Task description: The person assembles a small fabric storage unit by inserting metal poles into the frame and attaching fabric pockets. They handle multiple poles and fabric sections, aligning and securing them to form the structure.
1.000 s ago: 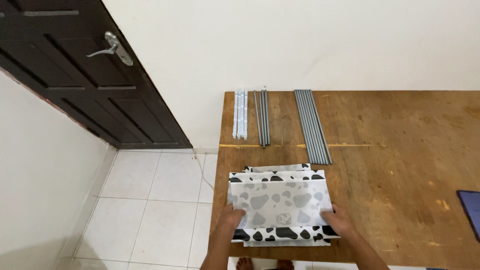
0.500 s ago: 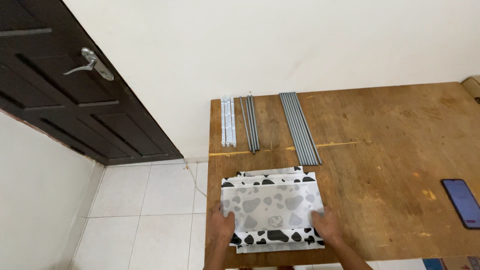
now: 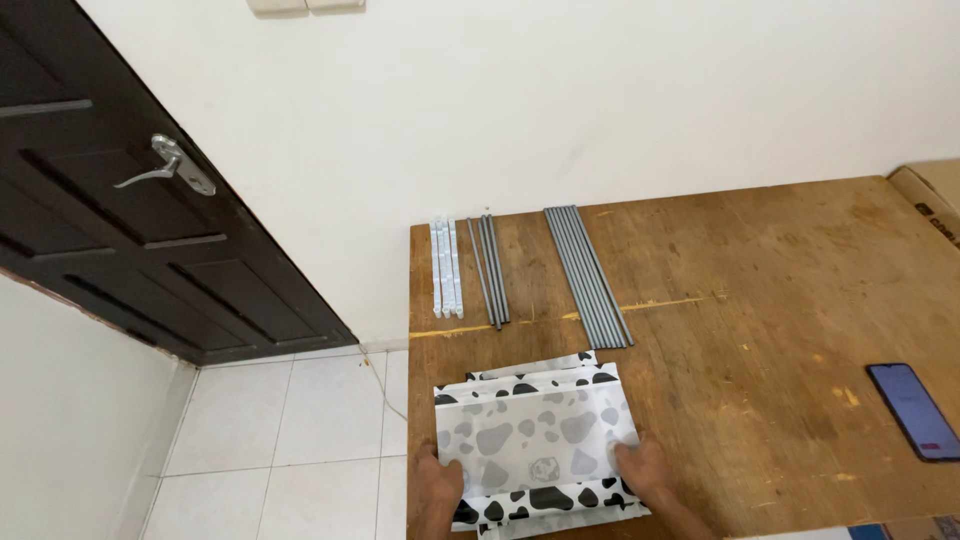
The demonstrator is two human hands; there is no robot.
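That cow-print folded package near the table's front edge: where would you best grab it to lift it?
Probably by its two short ends, coming from the near side. The cow-print package lies flat and wide on the wooden table, too broad for one hand. The left hand and right hand already rest on its near corners, one at each end.
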